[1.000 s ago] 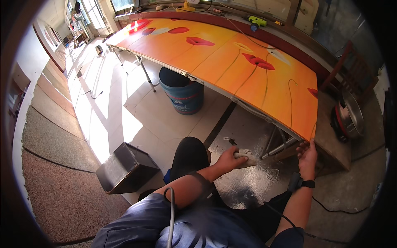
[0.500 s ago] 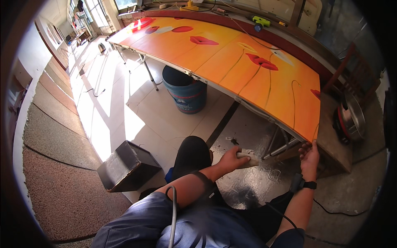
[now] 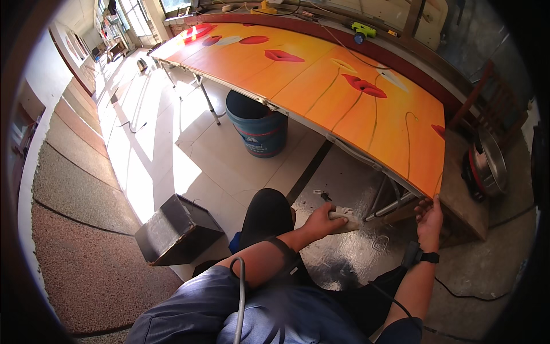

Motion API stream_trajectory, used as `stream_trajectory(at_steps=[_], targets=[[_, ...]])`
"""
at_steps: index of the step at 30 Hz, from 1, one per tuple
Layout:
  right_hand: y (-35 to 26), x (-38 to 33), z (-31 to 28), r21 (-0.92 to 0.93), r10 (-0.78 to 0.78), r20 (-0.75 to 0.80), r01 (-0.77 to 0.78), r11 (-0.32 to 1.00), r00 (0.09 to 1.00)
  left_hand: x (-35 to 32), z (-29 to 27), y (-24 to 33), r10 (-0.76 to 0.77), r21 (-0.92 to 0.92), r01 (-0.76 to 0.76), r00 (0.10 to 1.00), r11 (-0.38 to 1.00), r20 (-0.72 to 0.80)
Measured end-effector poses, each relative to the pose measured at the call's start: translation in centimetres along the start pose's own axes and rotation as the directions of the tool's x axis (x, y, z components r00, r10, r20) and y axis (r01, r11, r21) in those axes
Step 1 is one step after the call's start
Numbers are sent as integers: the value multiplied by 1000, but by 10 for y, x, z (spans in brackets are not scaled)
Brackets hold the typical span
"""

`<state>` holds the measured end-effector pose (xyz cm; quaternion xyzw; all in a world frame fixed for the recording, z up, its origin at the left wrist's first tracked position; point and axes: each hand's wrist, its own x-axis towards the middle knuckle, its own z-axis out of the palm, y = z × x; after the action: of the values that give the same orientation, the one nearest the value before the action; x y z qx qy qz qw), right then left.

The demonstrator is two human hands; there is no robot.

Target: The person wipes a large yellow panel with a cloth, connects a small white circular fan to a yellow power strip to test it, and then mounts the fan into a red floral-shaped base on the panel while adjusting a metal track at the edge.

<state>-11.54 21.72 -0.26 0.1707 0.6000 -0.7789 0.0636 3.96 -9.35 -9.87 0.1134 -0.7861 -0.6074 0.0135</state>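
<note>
The left hand (image 3: 322,221) is clenched round a pale, whitish tool (image 3: 345,219), possibly a caulking nozzle or a small brush; the view is too small to say which. Its tip points at the underside of the orange panel (image 3: 338,92), near the metal trestle legs (image 3: 382,200) below the panel's near corner. The right hand (image 3: 429,215) is open, fingers spread upward, with the fingertips touching the panel's lower corner edge as if steadying it. A black watch (image 3: 421,256) sits on that wrist.

Compared with a second ago, both hands sit in much the same spot: the left has crept only slightly toward the legs, and the right has kept its place on the corner. That suggests the work under the edge is in mid-course, held steady rather than moving on.

The panel is one long board painted orange with red poppies, lying across trestles and reaching well away toward the windows. Counted: one blue bucket (image 3: 259,129) standing under the panel, one dark box (image 3: 177,229) on the tiled floor near the person's left knee, one round machine with a metal drum (image 3: 487,166) well to the right, and one yellow-green power tool (image 3: 364,30) on the far ledge. A grey hose or cable (image 3: 240,298) runs up across the person's lap.
</note>
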Motion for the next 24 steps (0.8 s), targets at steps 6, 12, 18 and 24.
stream_trajectory(at_steps=[6, 12, 18, 24], targets=[[2, 2, -2, -15, 4, 6, -4, 1000, 1000, 0, 1, -3, 15, 28, -14, 1000, 1000, -17], [1, 0, 0, -15, -5, 14, 5, 1000, 1000, 0, 2, -3, -1, 28, 1, 1000, 1000, -23], [0, 2, -4, -7, -13, 11, 13, 1000, 1000, -1, 2, 7, -59, -64, 60, 998, 996, 4], [5, 6, 0, 10, 12, -20, -12, 1000, 1000, 7, 10, -27, -57, -190, 61, 998, 980, 30]])
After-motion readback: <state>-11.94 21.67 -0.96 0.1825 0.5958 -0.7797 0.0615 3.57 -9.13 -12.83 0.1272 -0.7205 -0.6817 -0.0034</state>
